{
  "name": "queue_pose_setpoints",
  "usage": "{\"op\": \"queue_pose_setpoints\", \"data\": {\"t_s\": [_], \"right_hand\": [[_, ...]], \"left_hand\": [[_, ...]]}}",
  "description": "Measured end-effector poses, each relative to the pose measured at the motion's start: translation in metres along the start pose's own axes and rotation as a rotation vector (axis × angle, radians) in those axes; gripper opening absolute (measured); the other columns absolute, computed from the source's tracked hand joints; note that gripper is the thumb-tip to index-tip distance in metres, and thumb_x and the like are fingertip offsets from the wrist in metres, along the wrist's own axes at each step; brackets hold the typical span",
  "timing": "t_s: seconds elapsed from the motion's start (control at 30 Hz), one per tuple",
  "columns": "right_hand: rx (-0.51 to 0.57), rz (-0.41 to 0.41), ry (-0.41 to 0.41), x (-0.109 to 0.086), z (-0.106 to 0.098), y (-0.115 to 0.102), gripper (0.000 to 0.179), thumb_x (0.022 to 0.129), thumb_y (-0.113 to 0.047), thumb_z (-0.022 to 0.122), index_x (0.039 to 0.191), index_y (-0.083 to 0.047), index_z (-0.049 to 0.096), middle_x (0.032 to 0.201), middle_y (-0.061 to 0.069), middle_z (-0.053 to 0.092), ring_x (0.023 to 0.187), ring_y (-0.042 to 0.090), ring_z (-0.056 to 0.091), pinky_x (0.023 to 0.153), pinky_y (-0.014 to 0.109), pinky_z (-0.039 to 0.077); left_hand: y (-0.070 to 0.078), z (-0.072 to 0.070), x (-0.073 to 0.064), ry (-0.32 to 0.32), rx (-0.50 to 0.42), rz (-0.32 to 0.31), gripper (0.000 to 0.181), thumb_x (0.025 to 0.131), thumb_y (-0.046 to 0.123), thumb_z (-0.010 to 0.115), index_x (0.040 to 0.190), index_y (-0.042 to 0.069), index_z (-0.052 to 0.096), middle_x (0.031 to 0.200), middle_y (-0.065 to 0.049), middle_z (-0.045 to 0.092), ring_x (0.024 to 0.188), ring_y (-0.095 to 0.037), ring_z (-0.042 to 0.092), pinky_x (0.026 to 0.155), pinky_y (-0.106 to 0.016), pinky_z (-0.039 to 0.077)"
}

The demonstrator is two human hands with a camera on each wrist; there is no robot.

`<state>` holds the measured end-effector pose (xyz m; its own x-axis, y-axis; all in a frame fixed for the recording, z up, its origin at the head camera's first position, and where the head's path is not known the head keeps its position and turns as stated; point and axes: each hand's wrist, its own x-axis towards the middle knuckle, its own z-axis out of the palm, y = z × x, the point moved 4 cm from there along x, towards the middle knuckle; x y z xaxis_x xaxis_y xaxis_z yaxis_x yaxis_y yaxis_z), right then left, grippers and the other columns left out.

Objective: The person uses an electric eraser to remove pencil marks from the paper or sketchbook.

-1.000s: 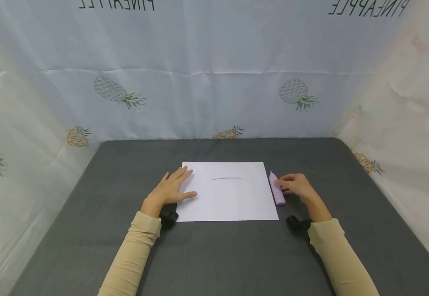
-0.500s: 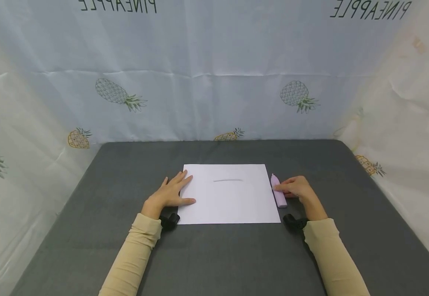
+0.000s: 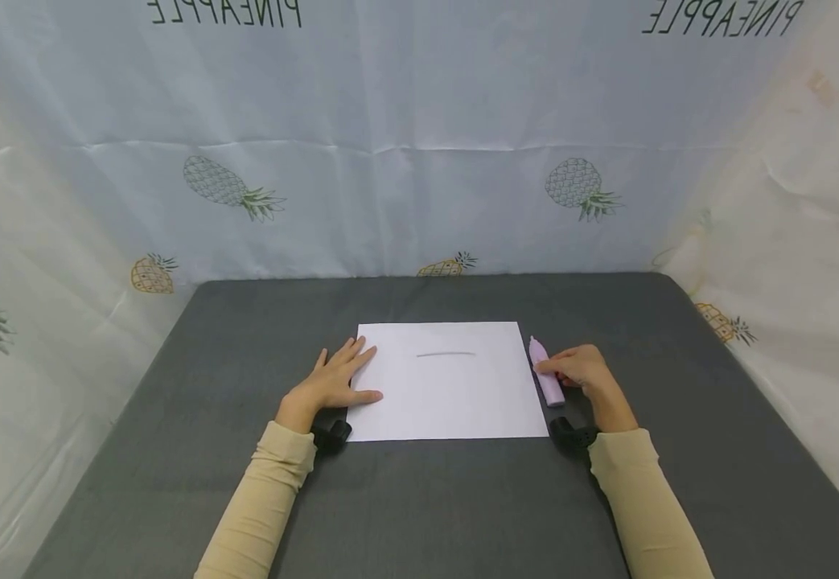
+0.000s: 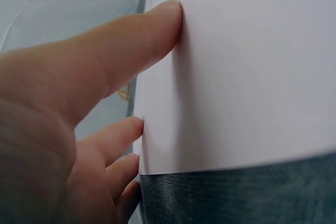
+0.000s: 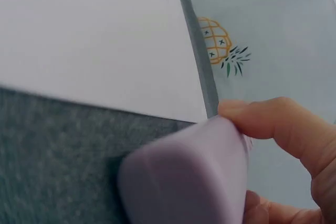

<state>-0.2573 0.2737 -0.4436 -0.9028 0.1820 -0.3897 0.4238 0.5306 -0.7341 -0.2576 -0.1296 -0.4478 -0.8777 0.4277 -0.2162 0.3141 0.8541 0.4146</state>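
Note:
My left hand [image 3: 331, 382] lies on the left edge of a white sheet of paper [image 3: 455, 402], fingers spread and thumb stretched over it. In the left wrist view, the thumb [image 4: 131, 38] rests on the sheet near its corner. A short dark line [image 3: 446, 354] runs across the paper's upper middle. Just off the right edge is a thick lilac pen-shaped thing [image 3: 551, 388] with a narrow tip pointing away from me. My right hand [image 3: 584, 371] pinches it between thumb and fingers. Its blunt, rounded end [image 5: 178, 182] fills the lower right wrist view; its exact kind cannot be told.
A dark grey cloth-covered table [image 3: 433, 507] carries the paper. Behind it hangs a pale curtain [image 3: 405, 201] printed with pineapples, with more pale cloth at both sides. A black strap-like piece [image 3: 331, 436] sits at each wrist.
My right hand has closed in slightly on the lilac pen-shaped thing, whose blunt end has shifted a little to the right. My left hand stays on the paper, its fingers shifting slightly.

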Motion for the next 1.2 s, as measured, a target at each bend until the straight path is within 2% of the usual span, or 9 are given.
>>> {"op": "queue_pose_setpoints", "data": {"t_s": [0.1,0.17,0.27,0.33,0.53,0.67,0.87,1.03,1.2], "right_hand": [[-0.039,-0.002,-0.021,-0.001,-0.003,0.001,0.051,0.078,-0.024,0.077,0.113,0.010,0.064,0.070,-0.002,0.055,0.069,0.012,0.051,0.060,0.022,0.045],[-0.058,-0.011,-0.051,-0.002,-0.006,0.002,0.054,0.080,-0.026,0.075,0.118,0.011,0.061,0.081,0.004,0.060,0.077,0.014,0.055,0.065,0.023,0.047],[-0.069,-0.043,-0.123,-0.004,-0.010,0.003,0.060,0.084,-0.027,0.072,0.124,0.013,0.055,0.099,0.010,0.064,0.086,0.014,0.059,0.073,0.025,0.053],[-0.049,-0.068,-0.183,-0.004,-0.011,0.003,0.060,0.086,-0.027,0.070,0.126,0.015,0.052,0.103,0.010,0.066,0.086,0.011,0.062,0.077,0.026,0.057],[0.052,-0.105,-0.325,-0.003,-0.007,0.000,0.055,0.090,-0.029,0.067,0.125,0.008,0.048,0.097,-0.002,0.064,0.082,0.005,0.063,0.076,0.024,0.057],[0.124,-0.153,-0.407,-0.003,0.000,-0.004,0.058,0.095,-0.033,0.059,0.133,0.008,0.041,0.100,-0.001,0.059,0.085,0.009,0.061,0.076,0.026,0.054],[0.247,-0.165,-0.542,-0.003,0.009,-0.009,0.045,0.101,-0.030,0.048,0.130,0.001,0.035,0.081,0.001,0.061,0.068,0.007,0.061,0.065,0.021,0.056],[0.270,-0.172,-0.638,-0.004,0.015,-0.012,0.032,0.103,-0.028,0.044,0.123,-0.005,0.035,0.083,-0.002,0.062,0.063,0.004,0.058,0.059,0.018,0.051],[0.210,-0.202,-0.721,-0.004,0.020,-0.019,0.022,0.103,-0.026,0.042,0.111,-0.007,0.034,0.083,-0.003,0.070,0.057,0.003,0.054,0.054,0.016,0.048]], "left_hand": [[0.002,0.000,0.002,0.003,0.007,0.010,0.087,0.087,0.049,0.065,0.153,0.011,0.025,0.164,-0.016,0.012,0.153,-0.038,0.008,0.118,-0.068,0.000],[0.003,0.000,0.003,0.004,0.018,0.017,0.087,0.086,0.050,0.064,0.154,0.012,0.025,0.164,-0.015,0.012,0.153,-0.036,0.007,0.118,-0.067,0.001],[0.005,0.000,0.005,0.011,0.031,0.029,0.088,0.086,0.053,0.064,0.153,0.011,0.025,0.164,-0.014,0.014,0.153,-0.034,0.009,0.119,-0.066,0.002],[0.006,0.000,0.006,0.013,0.036,0.031,0.089,0.085,0.054,0.065,0.153,0.011,0.026,0.164,-0.012,0.016,0.153,-0.033,0.012,0.120,-0.065,0.004],[0.011,-0.002,0.005,0.019,0.077,0.048,0.085,0.085,0.054,0.065,0.151,0.013,0.032,0.163,-0.012,0.022,0.152,-0.032,0.020,0.119,-0.065,0.010],[0.014,-0.004,0.004,0.009,0.092,0.047,0.081,0.085,0.054,0.065,0.150,0.017,0.035,0.162,-0.012,0.022,0.152,-0.032,0.020,0.119,-0.066,0.012],[0.014,-0.004,0.002,-0.007,0.085,0.024,0.081,0.085,0.054,0.064,0.151,0.017,0.034,0.163,-0.012,0.020,0.152,-0.033,0.017,0.119,-0.066,0.010],[0.011,-0.003,0.002,-0.007,0.074,0.025,0.081,0.085,0.054,0.064,0.151,0.017,0.033,0.163,-0.012,0.019,0.152,-0.033,0.017,0.119,-0.066,0.009],[0.009,-0.002,0.002,-0.009,0.072,0.024,0.081,0.086,0.054,0.064,0.151,0.017,0.033,0.163,-0.012,0.019,0.152,-0.033,0.017,0.118,-0.067,0.009]]}}
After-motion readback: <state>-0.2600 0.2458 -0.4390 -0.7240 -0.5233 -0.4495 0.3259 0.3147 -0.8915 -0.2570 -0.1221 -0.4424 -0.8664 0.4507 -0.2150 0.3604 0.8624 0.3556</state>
